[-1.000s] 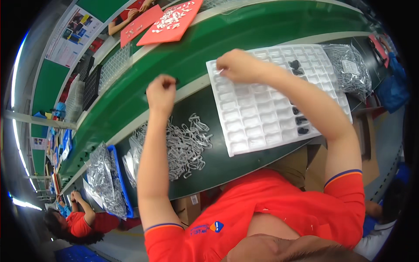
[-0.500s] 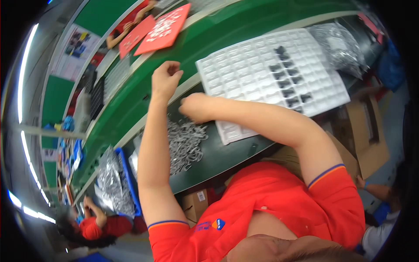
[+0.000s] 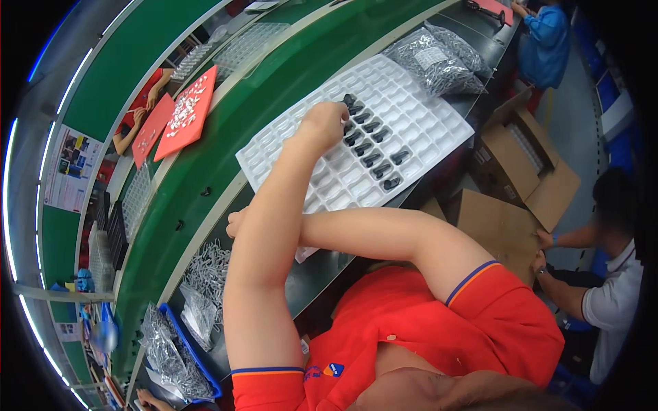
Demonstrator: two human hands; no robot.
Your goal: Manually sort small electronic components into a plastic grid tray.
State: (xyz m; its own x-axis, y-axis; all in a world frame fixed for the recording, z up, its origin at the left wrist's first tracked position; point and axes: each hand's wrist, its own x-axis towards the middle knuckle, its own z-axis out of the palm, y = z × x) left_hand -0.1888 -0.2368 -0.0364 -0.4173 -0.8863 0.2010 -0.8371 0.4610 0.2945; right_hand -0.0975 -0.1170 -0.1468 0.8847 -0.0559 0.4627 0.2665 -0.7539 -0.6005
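My left hand point(image 3: 325, 126) reaches over a white compartment tray point(image 3: 418, 113), fingers curled down beside the black parts point(image 3: 371, 159). These small parts sit in rows in several pockets. Whatever is between my left fingertips is hidden. My right arm passes beneath the left forearm. My right hand point(image 3: 236, 223) shows only in part past that forearm, fingers bent, just above the pile of loose grey hook-shaped pieces point(image 3: 209, 264) on the dark table. What it holds, if anything, cannot be made out.
Clear bags of grey parts point(image 3: 435, 65) lie at the tray's far corner. Near left stands a blue bin point(image 3: 188, 349) holding another bag. Open cardboard boxes point(image 3: 510, 161) stand at right, by a person in white point(image 3: 610, 294). Red boards point(image 3: 188, 113) lie across the green barrier point(image 3: 164, 253).
My left hand has moved right, from above the green barrier to the black parts in the tray. The view has turned, shifting tray and pile leftward. My right hand stays by the pile.
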